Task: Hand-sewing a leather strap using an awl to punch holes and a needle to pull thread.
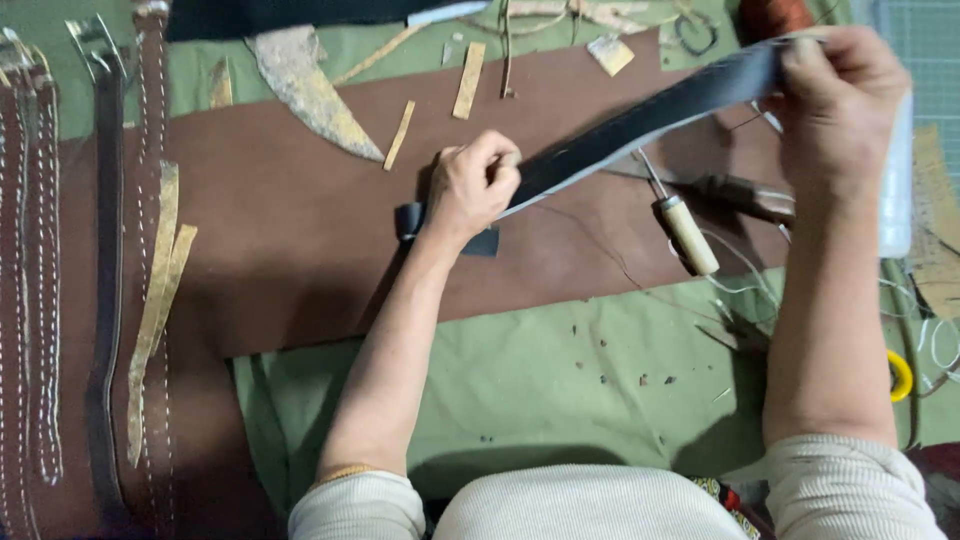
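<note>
A long dark leather strap (pixel 640 120) stretches across the middle of the view, held between both my hands above a brown leather sheet (pixel 300 230). My left hand (pixel 475 185) is closed on the strap's lower left part, whose short end sticks out beside the wrist. My right hand (pixel 840 100) pinches the strap's upper right end, raised near the top right. An awl with a pale wooden handle (pixel 688 233) lies on the brown sheet just under the strap, between my hands.
Several stitched belts with buckles (pixel 105 250) lie along the left. Tan leather offcuts (pixel 310 95) and strips (pixel 468 80) are scattered at the top. A green cloth (pixel 560 380) covers the table below, with white thread (pixel 745 285) and a yellow ring (pixel 900 375) at right.
</note>
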